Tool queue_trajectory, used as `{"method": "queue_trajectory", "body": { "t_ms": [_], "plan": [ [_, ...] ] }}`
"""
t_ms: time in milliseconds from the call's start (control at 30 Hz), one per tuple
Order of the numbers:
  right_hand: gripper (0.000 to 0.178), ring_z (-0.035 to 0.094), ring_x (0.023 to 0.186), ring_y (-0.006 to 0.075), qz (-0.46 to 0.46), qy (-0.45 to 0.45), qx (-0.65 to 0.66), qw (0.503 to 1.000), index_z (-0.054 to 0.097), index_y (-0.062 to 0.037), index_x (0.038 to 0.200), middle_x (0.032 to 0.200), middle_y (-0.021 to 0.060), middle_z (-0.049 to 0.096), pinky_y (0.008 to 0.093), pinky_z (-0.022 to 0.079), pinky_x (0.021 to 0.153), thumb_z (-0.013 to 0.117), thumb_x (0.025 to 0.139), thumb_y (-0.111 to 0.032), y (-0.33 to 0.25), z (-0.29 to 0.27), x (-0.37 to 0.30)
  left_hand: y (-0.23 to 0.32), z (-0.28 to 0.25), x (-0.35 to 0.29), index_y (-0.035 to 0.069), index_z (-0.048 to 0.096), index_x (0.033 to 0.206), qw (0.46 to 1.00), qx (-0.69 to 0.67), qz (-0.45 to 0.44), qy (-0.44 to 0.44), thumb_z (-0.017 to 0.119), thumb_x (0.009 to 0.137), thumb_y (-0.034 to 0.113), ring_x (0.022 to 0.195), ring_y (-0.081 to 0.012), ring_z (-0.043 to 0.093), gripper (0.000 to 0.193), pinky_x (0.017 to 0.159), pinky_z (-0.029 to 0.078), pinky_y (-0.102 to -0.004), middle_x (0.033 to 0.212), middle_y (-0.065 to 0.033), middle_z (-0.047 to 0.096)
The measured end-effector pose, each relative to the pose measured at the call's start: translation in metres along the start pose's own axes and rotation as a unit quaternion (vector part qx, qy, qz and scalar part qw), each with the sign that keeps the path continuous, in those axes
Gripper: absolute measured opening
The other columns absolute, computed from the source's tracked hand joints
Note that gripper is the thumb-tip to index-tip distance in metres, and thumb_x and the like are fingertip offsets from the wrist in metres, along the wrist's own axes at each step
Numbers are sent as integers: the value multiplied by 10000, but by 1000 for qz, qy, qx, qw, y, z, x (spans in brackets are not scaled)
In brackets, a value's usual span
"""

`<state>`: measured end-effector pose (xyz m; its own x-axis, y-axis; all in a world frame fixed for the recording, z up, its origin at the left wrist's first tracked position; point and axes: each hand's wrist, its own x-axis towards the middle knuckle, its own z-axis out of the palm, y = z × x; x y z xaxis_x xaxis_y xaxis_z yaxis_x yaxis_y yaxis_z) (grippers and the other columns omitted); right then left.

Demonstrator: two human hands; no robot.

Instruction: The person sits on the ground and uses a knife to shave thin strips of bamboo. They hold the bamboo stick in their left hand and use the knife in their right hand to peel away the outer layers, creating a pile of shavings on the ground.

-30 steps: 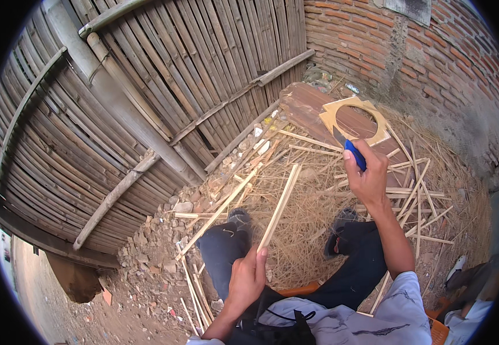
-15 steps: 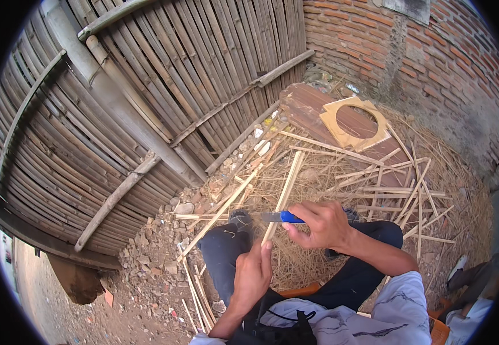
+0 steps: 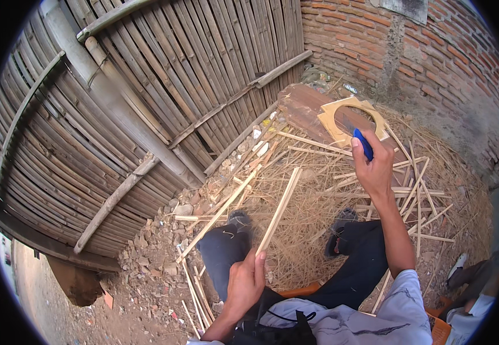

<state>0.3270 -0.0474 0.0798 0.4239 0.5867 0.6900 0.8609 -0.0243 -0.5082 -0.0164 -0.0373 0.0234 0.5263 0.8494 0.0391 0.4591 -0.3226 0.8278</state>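
My left hand (image 3: 244, 282) is closed round the lower end of a pale bamboo strip (image 3: 280, 208), which slants up and away between my knees. A lengthwise line shows along the strip. My right hand (image 3: 376, 169) grips a blue-handled knife (image 3: 364, 144) held up to the far right, apart from the strip. Its blade points up and away, hard to make out against the brown board behind it.
Cut bamboo strips (image 3: 419, 198) lie across a heap of shavings (image 3: 301, 253). A brown board (image 3: 305, 108) carries a tan sheet with a round hole (image 3: 331, 118). A bamboo wall (image 3: 203, 75) and brick wall (image 3: 353, 34) meet behind. Another person's leg (image 3: 467, 273) shows at right.
My right hand has swung the knife up and right, away from the bamboo strip it was against. My left hand, still on the strip, has dropped slightly toward me.
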Motion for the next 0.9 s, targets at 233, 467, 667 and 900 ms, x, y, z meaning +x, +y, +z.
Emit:
{"method": "queue_trajectory", "body": {
  "t_ms": [233,467,667,900],
  "plan": [
    [231,714,604,274,-162,-135,77,974,735,-65,1017,781,90,727,385,564,550,761,970,-290,-42,34,-58,3,4,13,-23,651,1114,1000,-8,-1,2,514,1168,216,600,-493,627,280,575,447,-541,633,-248,559],
    [213,718,573,255,-202,-179,94,958,726,-112,1021,769,57,723,381,562,502,767,959,-312,-58,43,-74,8,12,17,-24,649,1112,1000,-2,11,20,527,1161,208,621,-513,641,267,566,456,-563,647,-278,583],
    [207,713,586,264,-194,-172,94,961,741,-91,1000,770,70,716,385,558,520,789,918,-275,-55,44,-69,9,12,18,-21,647,1111,999,14,7,29,534,1158,209,628,-518,648,261,560,464,-562,639,-282,584],
    [199,721,597,269,-99,-14,29,995,756,-80,1059,766,110,733,391,538,531,759,979,-262,-21,30,-19,-1,11,4,-17,638,1084,999,33,15,18,529,1159,207,631,-522,648,260,564,464,-571,639,-272,595]
  ]
}}
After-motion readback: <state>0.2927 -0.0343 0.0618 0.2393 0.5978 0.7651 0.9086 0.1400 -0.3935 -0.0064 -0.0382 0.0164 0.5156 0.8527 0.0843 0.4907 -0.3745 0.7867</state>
